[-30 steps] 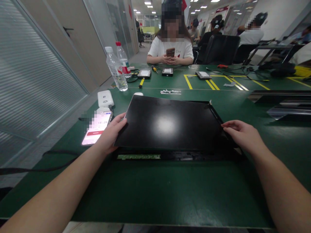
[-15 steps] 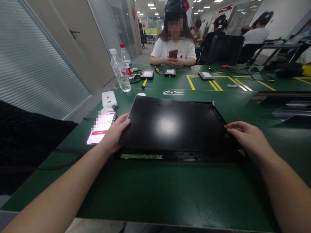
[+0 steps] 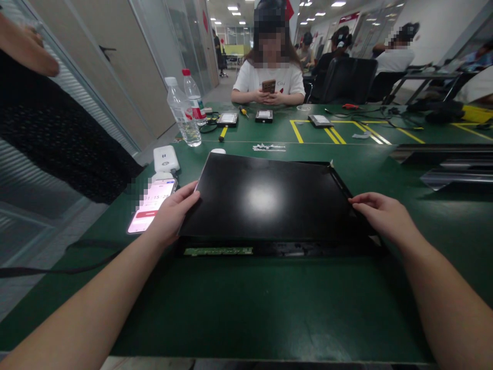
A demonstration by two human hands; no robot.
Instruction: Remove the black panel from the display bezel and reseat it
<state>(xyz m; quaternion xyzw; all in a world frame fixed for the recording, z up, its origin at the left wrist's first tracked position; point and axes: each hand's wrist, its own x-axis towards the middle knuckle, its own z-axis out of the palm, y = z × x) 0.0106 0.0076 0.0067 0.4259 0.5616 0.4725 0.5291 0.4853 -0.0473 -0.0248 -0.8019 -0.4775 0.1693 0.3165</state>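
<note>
A head-worn camera looks forward and down from the near side of the dark green table [image 3: 265,308] — close above the flat black panel [image 3: 231,205]. Its view reaches the far white ceiling lights [image 3: 338,4].

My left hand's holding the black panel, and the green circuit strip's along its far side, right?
Not the far side: the head view shows the green circuit strip along the near side of the black panel. Your left hand does hold the panel.
</note>
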